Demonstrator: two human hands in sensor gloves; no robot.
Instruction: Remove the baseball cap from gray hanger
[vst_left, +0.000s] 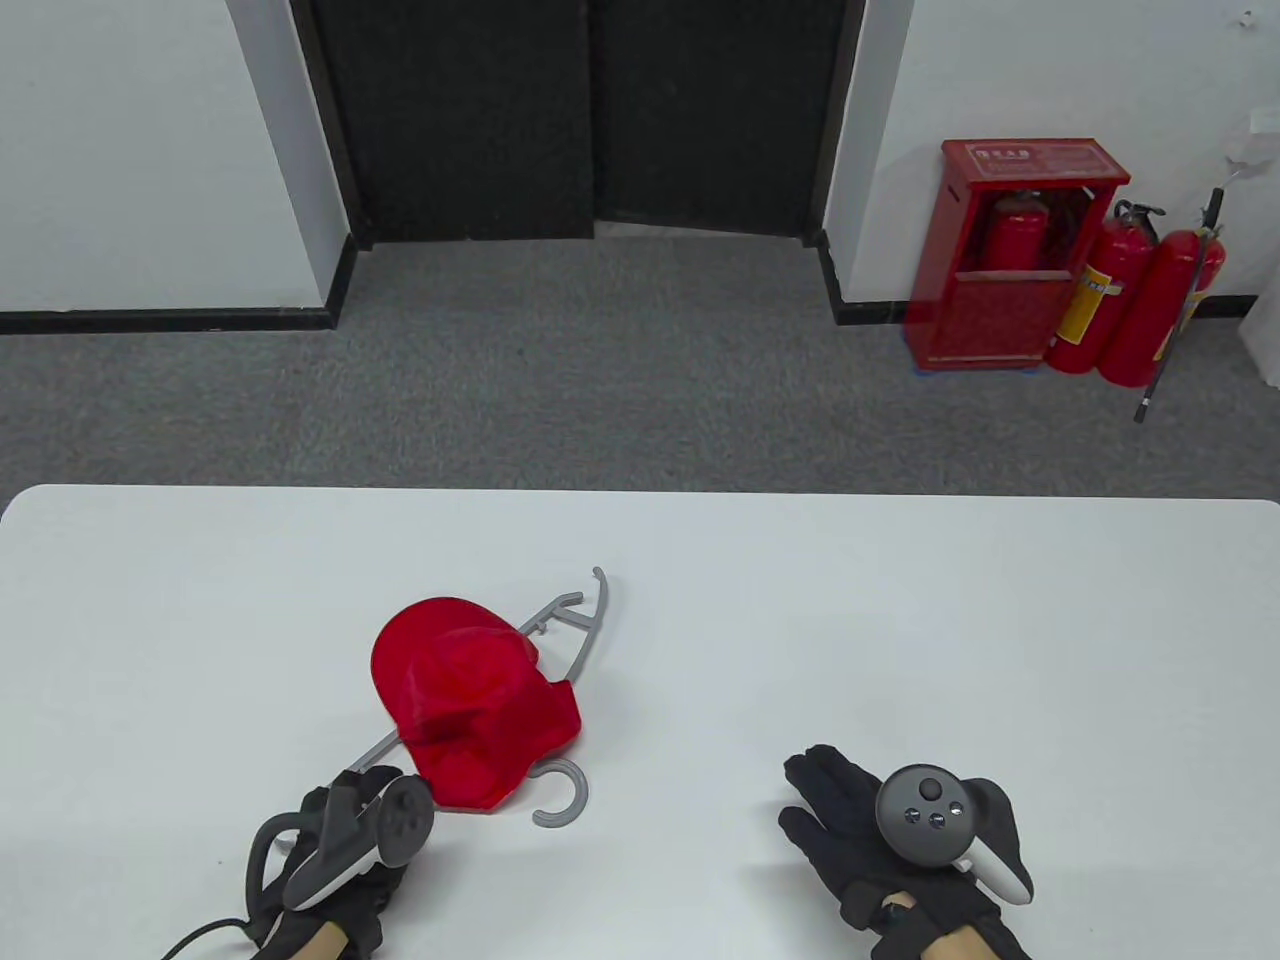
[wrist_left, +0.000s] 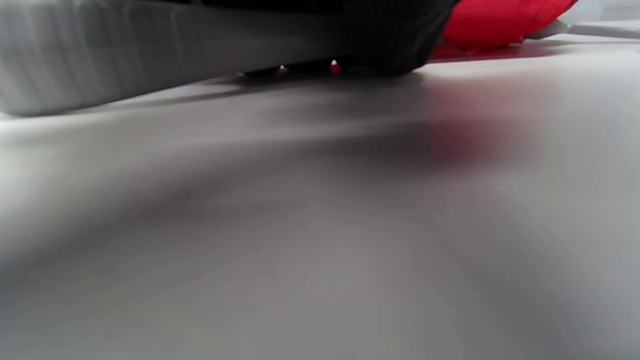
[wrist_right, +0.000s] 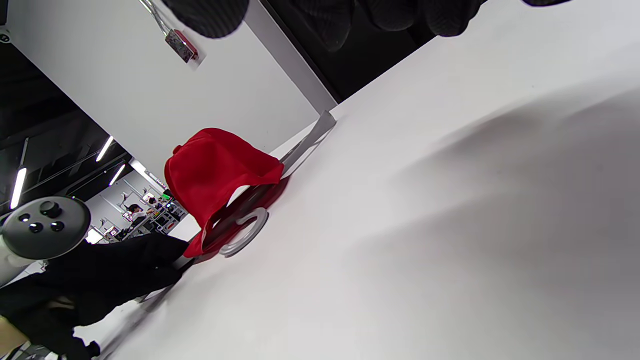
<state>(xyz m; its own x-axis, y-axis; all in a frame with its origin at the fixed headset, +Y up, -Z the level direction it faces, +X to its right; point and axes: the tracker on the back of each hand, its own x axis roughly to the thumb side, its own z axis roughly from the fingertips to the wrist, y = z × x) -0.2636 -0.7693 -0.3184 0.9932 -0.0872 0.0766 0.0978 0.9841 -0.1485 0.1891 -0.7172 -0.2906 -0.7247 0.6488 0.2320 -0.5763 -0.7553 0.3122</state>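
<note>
Cap (vst_left: 470, 690) on hanger (vst_left: 572, 640), just beyond left hand (vst_left: 345, 840) fingers.

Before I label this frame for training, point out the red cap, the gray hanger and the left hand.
red cap (vst_left: 460, 680): table view, on its crown.
gray hanger (vst_left: 562, 806): table view, on its curved hook.
left hand (vst_left: 340, 850): table view, on the tracker-covered back.
</note>
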